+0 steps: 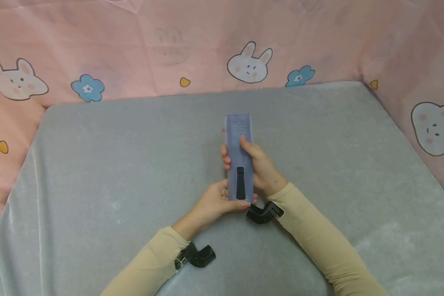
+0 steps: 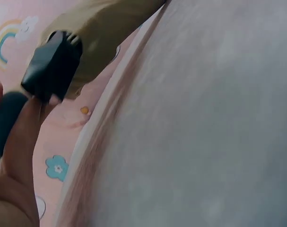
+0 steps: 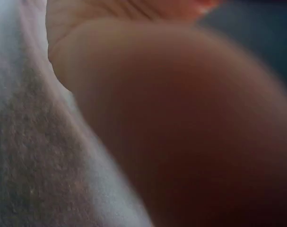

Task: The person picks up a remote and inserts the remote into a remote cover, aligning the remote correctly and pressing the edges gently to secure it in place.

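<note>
Remote control, long, in a pale bluish translucent sleeve, centre of the head view, lengthwise away from the person, back side up. Dark slot or strip shows near its lower end.

Right hand wraps the remote from the right at mid-length: thumb on top, fingertips curling out past the left edge. Left hand pinches the near end, thumb across the bottom edge just below the dark strip. Both hands clamped on the one object, close together.

Judgement: sleeve looks fully on, or nearly; dark strip not covered. Whether the sleeve is going on or coming off, cannot tell.

Remote appears held just above the grey cloth. Black wrist mounts at both cuffs. Pink bunny-print fabric walls the upper frame and both sides.

Right wrist view: blurred skin only.
</note>
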The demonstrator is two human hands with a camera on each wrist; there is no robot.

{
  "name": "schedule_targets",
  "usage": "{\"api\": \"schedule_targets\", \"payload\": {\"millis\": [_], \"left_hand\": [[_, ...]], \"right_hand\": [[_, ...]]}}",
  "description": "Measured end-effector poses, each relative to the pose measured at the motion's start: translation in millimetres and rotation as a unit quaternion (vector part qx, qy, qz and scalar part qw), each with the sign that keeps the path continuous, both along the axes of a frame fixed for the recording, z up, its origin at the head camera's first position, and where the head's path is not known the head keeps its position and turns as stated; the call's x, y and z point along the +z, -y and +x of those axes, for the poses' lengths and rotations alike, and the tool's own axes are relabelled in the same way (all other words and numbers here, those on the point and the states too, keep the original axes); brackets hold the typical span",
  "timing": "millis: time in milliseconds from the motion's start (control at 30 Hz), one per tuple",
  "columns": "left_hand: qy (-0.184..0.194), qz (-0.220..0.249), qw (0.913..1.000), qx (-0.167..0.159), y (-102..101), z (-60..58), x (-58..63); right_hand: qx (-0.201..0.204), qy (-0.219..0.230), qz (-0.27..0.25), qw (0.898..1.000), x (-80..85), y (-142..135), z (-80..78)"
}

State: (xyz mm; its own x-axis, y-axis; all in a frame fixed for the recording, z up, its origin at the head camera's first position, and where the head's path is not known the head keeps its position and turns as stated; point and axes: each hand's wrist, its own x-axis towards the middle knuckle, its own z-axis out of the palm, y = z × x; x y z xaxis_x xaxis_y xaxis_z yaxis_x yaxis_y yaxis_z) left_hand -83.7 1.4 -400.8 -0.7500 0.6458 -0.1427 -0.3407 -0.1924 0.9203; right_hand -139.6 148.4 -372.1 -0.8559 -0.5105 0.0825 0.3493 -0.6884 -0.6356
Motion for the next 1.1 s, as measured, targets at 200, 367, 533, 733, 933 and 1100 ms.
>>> {"api": "schedule_targets", "payload": {"millis": [200, 367, 533, 733, 933, 1100], "left_hand": [[-0.016, -0.022, 0.9992, 0.030, -6.2, 4.9, 1.9], [-0.004, -0.033, 0.9973, 0.066, -10.7, 9.7, 6.8], [0.017, -0.037, 0.9954, 0.086, -13.7, 12.6, 11.6], [0.018, -0.016, 0.9974, 0.068, -8.8, 8.8, 12.7], [0.021, 0.007, 0.9978, 0.062, -5.0, 6.8, 7.8], [0.050, 0.059, 0.9948, 0.066, -1.6, 4.9, 7.1]], "right_hand": [[-0.077, -0.005, 0.067, 0.995, -1.9, 0.4, -4.8], [-0.108, -0.021, 0.097, 0.989, -1.6, 0.0, -6.6], [-0.135, -0.056, 0.125, 0.981, 2.7, -1.0, -3.6], [-0.141, -0.092, 0.168, 0.971, 8.6, -8.3, -3.6], [-0.107, -0.083, 0.168, 0.976, 11.4, -9.9, -5.3], [-0.060, -0.082, 0.102, 0.990, 6.3, -12.7, -7.6]]}}
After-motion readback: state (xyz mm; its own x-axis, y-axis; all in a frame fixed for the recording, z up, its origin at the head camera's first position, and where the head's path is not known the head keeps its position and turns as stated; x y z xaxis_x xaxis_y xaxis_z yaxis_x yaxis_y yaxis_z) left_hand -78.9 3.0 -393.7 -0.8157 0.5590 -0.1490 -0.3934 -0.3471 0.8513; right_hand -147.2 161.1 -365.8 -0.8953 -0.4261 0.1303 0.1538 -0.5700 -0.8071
